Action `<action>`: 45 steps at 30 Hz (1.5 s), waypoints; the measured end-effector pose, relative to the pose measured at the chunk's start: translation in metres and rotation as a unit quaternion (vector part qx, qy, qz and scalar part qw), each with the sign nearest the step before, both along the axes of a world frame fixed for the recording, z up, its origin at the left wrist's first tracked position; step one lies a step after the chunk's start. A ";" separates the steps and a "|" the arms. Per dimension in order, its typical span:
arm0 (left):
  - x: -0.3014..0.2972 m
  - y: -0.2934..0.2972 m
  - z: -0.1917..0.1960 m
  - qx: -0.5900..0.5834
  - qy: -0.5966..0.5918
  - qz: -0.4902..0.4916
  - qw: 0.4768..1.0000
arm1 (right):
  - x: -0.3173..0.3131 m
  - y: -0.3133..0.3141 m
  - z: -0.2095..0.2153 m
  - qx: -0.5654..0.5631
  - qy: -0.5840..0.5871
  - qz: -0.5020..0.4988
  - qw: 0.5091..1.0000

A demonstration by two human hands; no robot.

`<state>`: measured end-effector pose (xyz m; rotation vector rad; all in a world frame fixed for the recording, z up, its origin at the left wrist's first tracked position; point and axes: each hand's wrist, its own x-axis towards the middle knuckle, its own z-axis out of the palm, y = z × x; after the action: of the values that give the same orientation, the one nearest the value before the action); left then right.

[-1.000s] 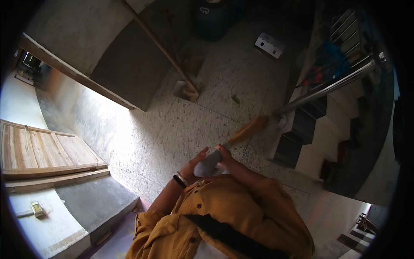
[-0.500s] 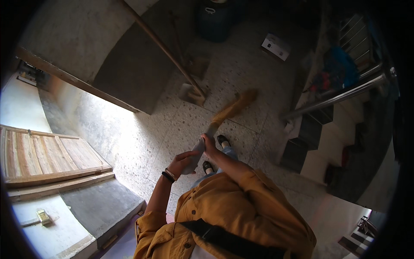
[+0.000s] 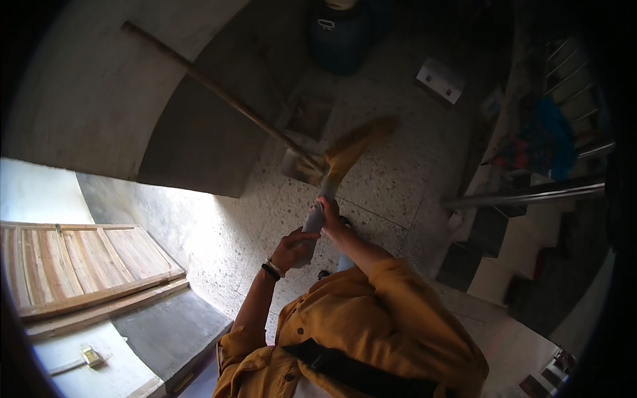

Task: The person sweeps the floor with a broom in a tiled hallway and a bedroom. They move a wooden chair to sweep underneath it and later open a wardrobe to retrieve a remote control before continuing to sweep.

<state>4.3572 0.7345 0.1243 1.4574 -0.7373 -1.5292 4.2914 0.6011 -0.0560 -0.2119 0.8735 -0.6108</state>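
Observation:
A broom (image 3: 347, 154) with a grey handle and straw-coloured bristles stretches ahead of me, its bristle end low over the speckled floor and smeared by motion. My right hand (image 3: 329, 215) is wrapped around the handle close to the bristles. Lower down, my left hand (image 3: 292, 249) grips the handle's near end, bands at its wrist. Just left of the bristles, a long wooden pole (image 3: 212, 86) slants down to a pale, square, pan-like piece (image 3: 300, 168) on the floor. Whether the bristles touch that piece I cannot tell.
A wall (image 3: 199, 132) rises on the left beyond a bright opening. A wooden door panel (image 3: 86, 265) is at the lower left. Stairs (image 3: 494, 232) with a metal rail (image 3: 531, 194) run along the right. A blue drum (image 3: 338, 41) and a white box (image 3: 440, 79) stand farther off.
The broom has moved forward over the floor, its bristles now beside the pan-like piece. Both hands keep their grip. The view has shifted, and my shoes are now mostly hidden.

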 end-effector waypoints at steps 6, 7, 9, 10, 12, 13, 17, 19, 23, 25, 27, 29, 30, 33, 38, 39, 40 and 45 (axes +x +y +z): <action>-0.004 -0.048 0.040 0.039 0.203 -0.001 0.978 | -0.030 -0.060 0.024 -0.072 0.255 0.062 0.962; -0.005 -0.055 0.043 0.058 0.222 0.008 0.973 | -0.035 -0.070 0.021 -0.131 0.275 0.055 0.951; -0.014 -0.068 0.045 0.095 0.261 0.028 0.960 | -0.061 -0.100 0.061 -0.109 0.358 0.100 0.922; -0.018 -0.071 0.041 0.086 0.280 0.043 0.955 | -0.075 -0.118 0.070 -0.115 0.393 0.130 0.903; -0.018 -0.076 0.033 0.090 0.289 0.070 0.950 | -0.095 -0.142 0.075 -0.109 0.431 0.185 0.877; -0.018 -0.076 0.028 0.093 0.294 0.086 0.947 | -0.100 -0.148 0.075 -0.096 0.431 0.209 0.873; -0.014 -0.067 0.007 0.083 0.240 0.074 0.964 | -0.093 -0.137 0.055 -0.029 0.441 0.267 0.856; -0.012 -0.072 0.012 0.105 0.276 0.117 0.948 | -0.088 -0.122 0.006 -0.088 0.453 0.284 0.841; -0.004 -0.068 0.020 0.112 0.289 0.164 0.937 | -0.055 -0.104 0.053 -0.078 0.327 0.333 0.881; 0.001 -0.061 0.015 0.099 0.295 0.159 0.937 | -0.049 -0.106 0.058 -0.122 0.331 0.357 0.865; 0.006 -0.058 0.013 0.107 0.296 0.143 0.938 | -0.064 -0.117 0.062 -0.193 0.367 0.382 0.826; 0.011 -0.051 0.012 0.103 0.300 0.144 0.938 | -0.088 -0.134 0.081 -0.231 0.379 0.448 0.776; 0.013 -0.045 0.009 0.101 0.300 0.153 0.936 | -0.093 -0.136 0.107 -0.245 0.394 0.459 0.757; 0.014 -0.032 0.010 0.106 0.296 0.161 0.936 | -0.138 -0.135 0.121 -0.257 0.397 0.492 0.731; 0.013 -0.014 0.005 0.129 0.338 0.184 0.914 | -0.176 -0.106 0.132 -0.240 0.439 0.462 0.732; 0.014 -0.009 0.002 0.133 0.351 0.193 0.906 | -0.177 -0.103 0.130 -0.229 0.442 0.459 0.736; 0.014 -0.005 0.000 0.133 0.352 0.200 0.905 | -0.178 -0.101 0.128 -0.219 0.445 0.456 0.739; 0.015 0.015 -0.006 0.118 0.345 0.219 0.905 | -0.156 -0.086 0.152 -0.139 0.417 0.502 0.745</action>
<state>4.3719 0.7499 0.1180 1.0224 0.1965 -1.6429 4.1350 0.5150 0.0958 -1.2167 1.3365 0.4585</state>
